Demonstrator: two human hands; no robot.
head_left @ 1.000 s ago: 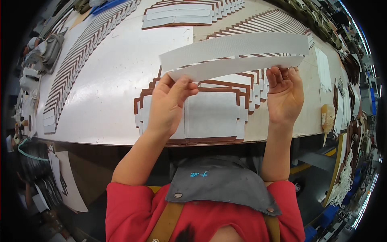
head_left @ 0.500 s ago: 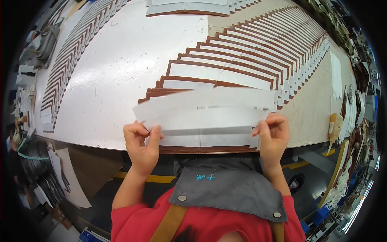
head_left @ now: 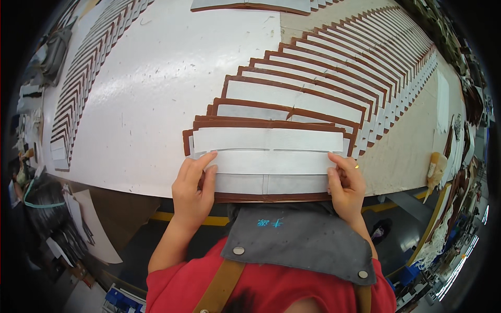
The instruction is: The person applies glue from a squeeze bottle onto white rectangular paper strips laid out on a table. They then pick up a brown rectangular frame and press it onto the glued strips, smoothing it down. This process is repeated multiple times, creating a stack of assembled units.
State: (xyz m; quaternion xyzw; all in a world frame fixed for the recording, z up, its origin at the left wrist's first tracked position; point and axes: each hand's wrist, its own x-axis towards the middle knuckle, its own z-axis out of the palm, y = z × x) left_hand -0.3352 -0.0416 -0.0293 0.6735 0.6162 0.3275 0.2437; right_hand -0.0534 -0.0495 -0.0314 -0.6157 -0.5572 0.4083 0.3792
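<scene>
Head view: left hand (head_left: 192,190) and right hand (head_left: 345,187) press flat on white strip (head_left: 269,163), lower centre; thin, light, floppy, so hold by both ends.

Your desk (head_left: 156,104) has a white top, and toward the right of the frame the surface becomes beige. At the lower middle a brown-edged piece with white strips (head_left: 269,156) lies flat at the near edge. Behind it, a long row of similar overlapping pieces (head_left: 355,78) runs to the upper right. Another overlapping row (head_left: 86,78) lies along the upper left, and one more stack (head_left: 255,5) sits at the top edge.
</scene>
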